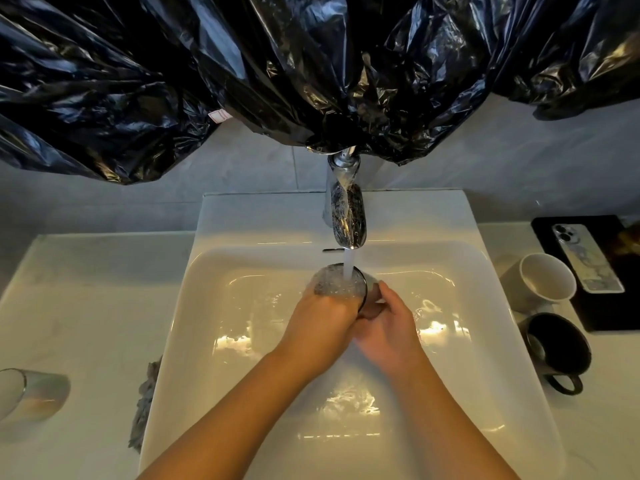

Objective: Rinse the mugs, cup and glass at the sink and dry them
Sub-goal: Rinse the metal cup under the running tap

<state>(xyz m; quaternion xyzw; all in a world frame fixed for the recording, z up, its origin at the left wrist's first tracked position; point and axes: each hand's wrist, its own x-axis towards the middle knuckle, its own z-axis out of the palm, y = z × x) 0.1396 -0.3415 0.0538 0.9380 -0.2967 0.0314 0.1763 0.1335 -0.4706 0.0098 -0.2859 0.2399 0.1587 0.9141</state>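
A dark-rimmed cup (360,289) is held under the running faucet (346,216) over the white sink (242,265); water foams inside it. My right hand (388,323) grips the cup's outer side. My left hand (322,327) has its fingers inside the cup's mouth, in the foam. A white mug (543,277) and a black mug (557,348) with its handle toward me sit on the counter to the right. A clear glass (31,393) lies at the far left of the counter.
A grey cloth (145,400) hangs by the sink's left edge. A phone (585,258) lies on a black mat (595,317) at the right. Black plastic sheeting (242,64) covers the wall above the faucet.
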